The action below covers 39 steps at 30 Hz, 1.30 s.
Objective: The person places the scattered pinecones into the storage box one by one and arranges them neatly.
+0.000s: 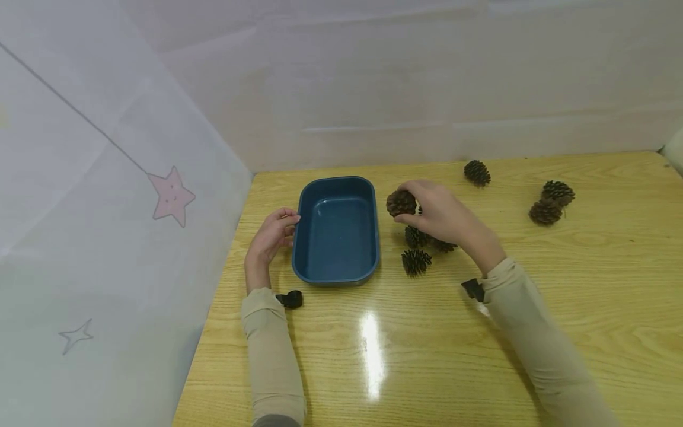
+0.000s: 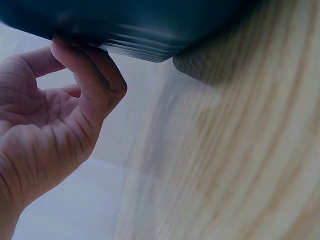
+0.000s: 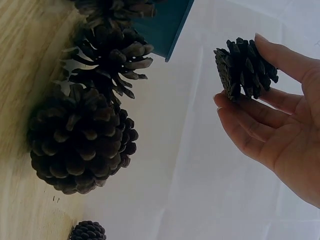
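So the right hand (image 1: 437, 210) is pinching 1 pinecone (image 1: 401, 203) between thumb and fingers, holding it above the counter (image 1: 331, 356) just right of the blue tub (image 1: 341, 237), and tbh those bumpy scales are looking like the weak spot: if the grip's slipping, it could be dropping near the loose pinecones (image 1: 416, 262) and sending some rolling. Meanwhile the left hand (image 1: 270, 238) is only touching the tub's left outer wall with loosely bent fingers, so a bump could be shoving it sideways.
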Motion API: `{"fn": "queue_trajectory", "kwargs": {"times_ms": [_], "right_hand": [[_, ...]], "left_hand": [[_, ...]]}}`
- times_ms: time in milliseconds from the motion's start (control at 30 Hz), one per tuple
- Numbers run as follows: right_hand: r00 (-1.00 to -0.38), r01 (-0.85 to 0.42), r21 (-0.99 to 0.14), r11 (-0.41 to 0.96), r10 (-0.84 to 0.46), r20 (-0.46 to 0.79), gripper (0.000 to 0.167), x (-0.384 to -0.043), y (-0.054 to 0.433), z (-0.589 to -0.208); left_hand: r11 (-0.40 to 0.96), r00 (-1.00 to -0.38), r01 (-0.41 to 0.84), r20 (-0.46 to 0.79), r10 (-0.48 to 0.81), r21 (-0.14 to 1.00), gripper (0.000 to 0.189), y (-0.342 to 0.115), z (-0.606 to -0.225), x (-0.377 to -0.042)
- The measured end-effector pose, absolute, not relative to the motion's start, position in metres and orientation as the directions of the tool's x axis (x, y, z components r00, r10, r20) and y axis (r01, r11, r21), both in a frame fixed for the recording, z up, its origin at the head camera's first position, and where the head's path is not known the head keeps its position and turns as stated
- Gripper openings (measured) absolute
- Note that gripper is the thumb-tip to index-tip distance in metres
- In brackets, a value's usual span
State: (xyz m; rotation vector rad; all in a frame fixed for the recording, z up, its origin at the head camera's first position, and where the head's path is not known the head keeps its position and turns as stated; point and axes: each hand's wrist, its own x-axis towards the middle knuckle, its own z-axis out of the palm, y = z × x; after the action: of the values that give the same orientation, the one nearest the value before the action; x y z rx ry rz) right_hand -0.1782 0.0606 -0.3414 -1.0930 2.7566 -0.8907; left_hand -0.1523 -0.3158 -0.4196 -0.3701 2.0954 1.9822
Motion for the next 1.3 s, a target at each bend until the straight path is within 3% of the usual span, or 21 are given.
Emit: {"fn": "queue_trajectory", "kwargs": {"times_ms": [1300], "right_hand": [[-0.699, -0.669, -0.501, 0.549, -0.695, 0.171, 0.049, -0.171, 0.034, -0.343]], "left_hand": [[0.053, -0.944, -0.329, -0.328, -0.022, 0.943, 0.009, -0.317, -0.417, -0.149]]}}
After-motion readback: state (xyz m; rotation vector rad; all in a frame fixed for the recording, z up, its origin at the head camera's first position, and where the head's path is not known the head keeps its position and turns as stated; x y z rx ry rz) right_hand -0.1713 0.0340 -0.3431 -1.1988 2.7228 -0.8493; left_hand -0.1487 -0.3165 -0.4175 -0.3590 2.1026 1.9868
